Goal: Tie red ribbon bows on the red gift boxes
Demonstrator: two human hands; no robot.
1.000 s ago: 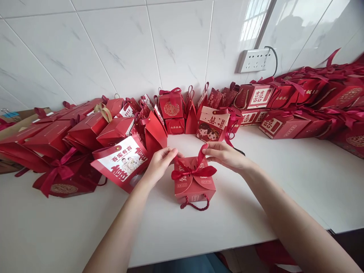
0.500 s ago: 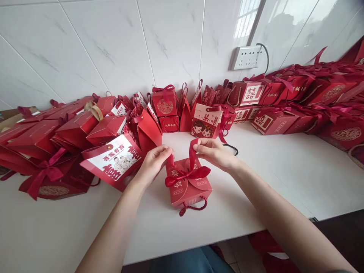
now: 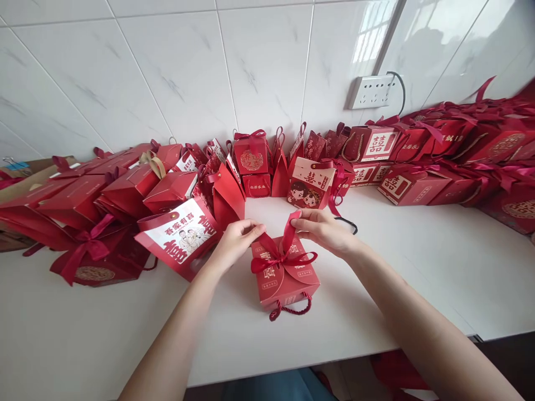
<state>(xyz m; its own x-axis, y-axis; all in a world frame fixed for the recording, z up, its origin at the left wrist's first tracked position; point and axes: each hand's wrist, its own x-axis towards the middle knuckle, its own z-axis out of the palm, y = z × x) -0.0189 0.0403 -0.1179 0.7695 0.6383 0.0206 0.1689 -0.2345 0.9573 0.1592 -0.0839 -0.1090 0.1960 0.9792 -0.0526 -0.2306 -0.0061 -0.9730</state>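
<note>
A red gift box (image 3: 288,287) stands on the white table in front of me, with a twisted red cord handle (image 3: 298,309) hanging at its near side. On its top, a red satin ribbon (image 3: 283,259) is tied in a bow with two loops lying left and right. My left hand (image 3: 240,239) pinches one ribbon tail at the bow's far left. Between thumb and fingers, my right hand (image 3: 320,228) holds the other tail, raised above the box. Both tails stretch up from the knot in a V.
Many red gift boxes (image 3: 125,192) crowd the table's left side and back. More boxes (image 3: 418,181) are stacked at right. A white bag-shaped box (image 3: 184,234) leans near my left forearm. A power strip (image 3: 374,92) hangs on the tiled wall, and a black cord loop (image 3: 349,225) lies behind my right hand.
The whole view has shifted, so the scene sits further right and slightly lower. The ribbon tails look more drawn out and taut, and my left hand shows more ribbon below its fingertips.
</note>
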